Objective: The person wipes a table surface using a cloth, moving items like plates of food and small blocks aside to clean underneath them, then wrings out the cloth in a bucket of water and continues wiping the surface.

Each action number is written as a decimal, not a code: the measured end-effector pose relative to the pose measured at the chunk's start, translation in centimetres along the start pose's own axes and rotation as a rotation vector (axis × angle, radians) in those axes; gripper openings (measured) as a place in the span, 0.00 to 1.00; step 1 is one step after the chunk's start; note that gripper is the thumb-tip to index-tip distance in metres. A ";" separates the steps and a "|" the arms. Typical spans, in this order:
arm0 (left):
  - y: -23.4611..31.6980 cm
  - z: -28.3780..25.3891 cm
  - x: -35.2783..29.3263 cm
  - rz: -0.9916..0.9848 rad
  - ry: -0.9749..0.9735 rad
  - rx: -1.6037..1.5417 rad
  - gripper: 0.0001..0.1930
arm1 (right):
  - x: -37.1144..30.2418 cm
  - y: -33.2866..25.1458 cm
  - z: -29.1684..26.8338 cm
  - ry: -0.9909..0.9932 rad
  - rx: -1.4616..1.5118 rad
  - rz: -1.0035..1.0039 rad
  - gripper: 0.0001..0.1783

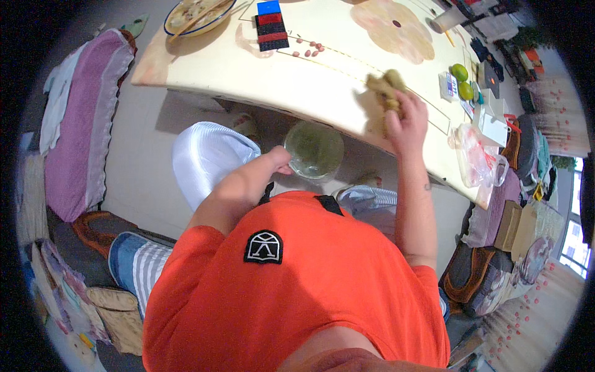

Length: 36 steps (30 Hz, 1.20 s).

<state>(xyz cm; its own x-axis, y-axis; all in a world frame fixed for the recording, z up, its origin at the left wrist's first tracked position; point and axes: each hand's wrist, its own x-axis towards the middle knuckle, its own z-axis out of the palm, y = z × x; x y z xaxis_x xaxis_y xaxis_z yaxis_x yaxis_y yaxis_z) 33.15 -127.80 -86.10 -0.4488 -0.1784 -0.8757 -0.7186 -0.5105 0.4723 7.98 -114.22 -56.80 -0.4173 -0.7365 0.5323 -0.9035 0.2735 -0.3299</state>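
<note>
My left hand (282,160) is closed on the rim of a round see-through bowl (315,152), held just below the table's near edge. What lies in the bowl, if anything, I cannot make out. On the tabletop, my right hand (407,123) grips a crumpled yellow-brown cloth (385,88) that touches the surface. To the left of the cloth, several small reddish peanuts (314,48) lie scattered on the pale table (328,84).
A bowl of food (197,17) with chopsticks stands far left, near a blue, red and black striped strip (271,28). At the right are green fruits (459,72), a white box (491,121) and a plastic bag (476,158). A purple-covered bench (83,124) stands left.
</note>
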 end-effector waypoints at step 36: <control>31.5 2.6 -13.3 0.862 0.968 1.312 0.13 | -0.7 2.6 2.2 0.120 -0.169 0.138 0.19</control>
<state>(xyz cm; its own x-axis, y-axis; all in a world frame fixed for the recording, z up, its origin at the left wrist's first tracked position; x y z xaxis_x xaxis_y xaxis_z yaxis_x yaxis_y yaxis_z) 15.07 -139.30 -59.32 -0.7874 -0.6081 0.1012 -0.5976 0.7932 0.1169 6.16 -114.33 -59.74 -0.5371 -0.6093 0.5833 -0.8366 0.4734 -0.2757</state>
